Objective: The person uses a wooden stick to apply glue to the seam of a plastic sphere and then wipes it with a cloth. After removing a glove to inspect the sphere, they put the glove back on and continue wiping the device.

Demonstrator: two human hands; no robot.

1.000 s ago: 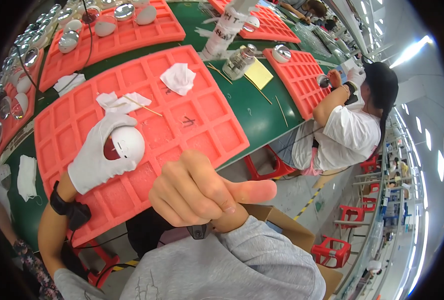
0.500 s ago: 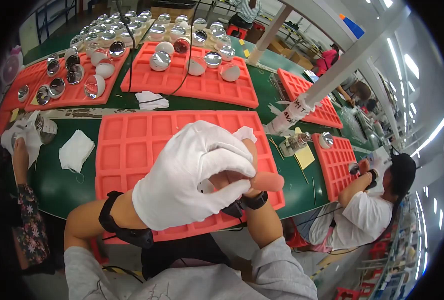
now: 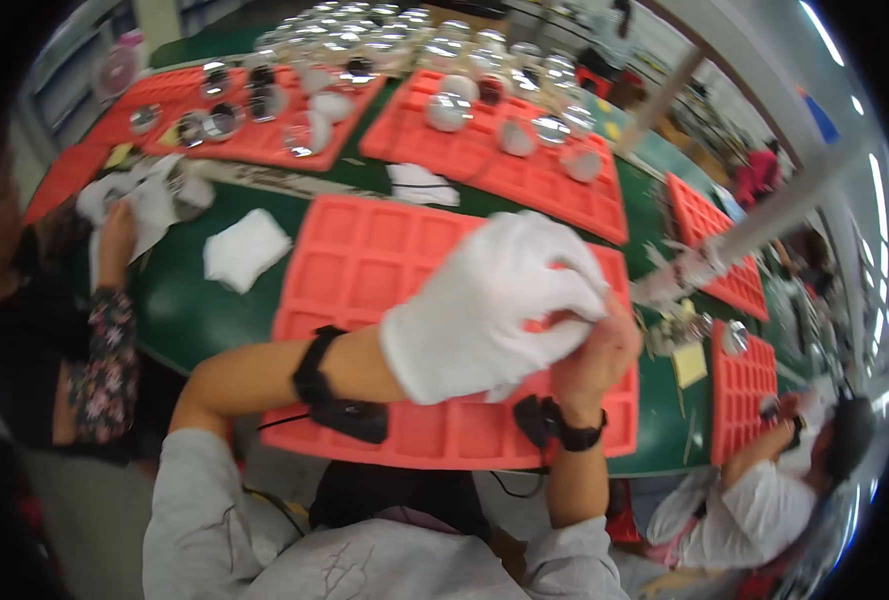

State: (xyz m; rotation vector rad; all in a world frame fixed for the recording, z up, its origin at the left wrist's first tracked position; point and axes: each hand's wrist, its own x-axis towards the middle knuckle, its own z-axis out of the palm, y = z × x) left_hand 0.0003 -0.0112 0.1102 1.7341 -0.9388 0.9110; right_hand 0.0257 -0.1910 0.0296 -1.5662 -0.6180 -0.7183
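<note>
My left hand (image 3: 504, 305), in a white glove, is raised over a red tray with square compartments (image 3: 364, 265). Its thumb and fingers curl round and close to a pinch against my right hand. The bare right hand (image 3: 596, 355) has its fingers bent and pressed together at the gloved fingertips. Whatever lies between the two hands is hidden by the glove and by blur. A small white flap shows under the glove; I cannot tell if it is glove or cloth. Both wrists carry black straps with dark devices.
Red trays (image 3: 554, 195) with mirrored and white balls stand at the back, before many shiny bulbs. A white cloth (image 3: 246, 250) lies left. At far left a person's hand (image 3: 116, 245) holds a cloth. A white post (image 3: 774, 210) and another seated person (image 3: 754, 520) are at right.
My view has swung left, so the scene sits further right. My hands stay together; the right thumb that stuck out is now folded in.
</note>
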